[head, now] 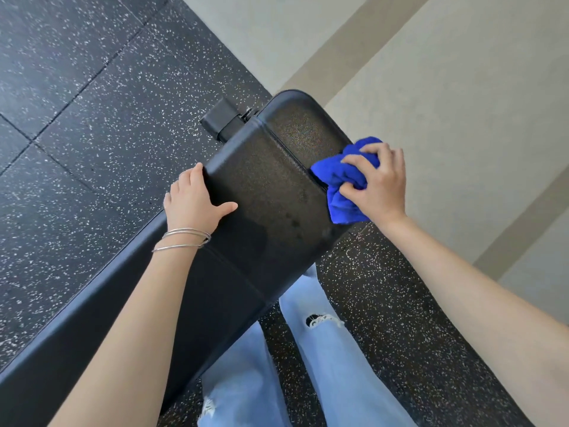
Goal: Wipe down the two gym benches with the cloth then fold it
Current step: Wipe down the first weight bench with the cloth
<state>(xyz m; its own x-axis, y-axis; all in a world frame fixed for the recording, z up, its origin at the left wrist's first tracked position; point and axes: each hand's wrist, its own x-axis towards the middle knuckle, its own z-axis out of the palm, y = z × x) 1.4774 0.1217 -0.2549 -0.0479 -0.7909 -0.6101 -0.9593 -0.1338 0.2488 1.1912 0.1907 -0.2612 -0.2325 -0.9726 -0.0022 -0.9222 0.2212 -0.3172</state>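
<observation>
One bench (261, 195) in view. One cloth (341, 180). One left hand (192, 201), one right hand (378, 180). Bracelets (184, 238) on the left wrist: at least two. Two trouser legs (323, 365).

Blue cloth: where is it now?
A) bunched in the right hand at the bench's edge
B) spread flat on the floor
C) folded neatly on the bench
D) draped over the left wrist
A: the right hand grips the bunched blue cloth against the bench edge.
</observation>
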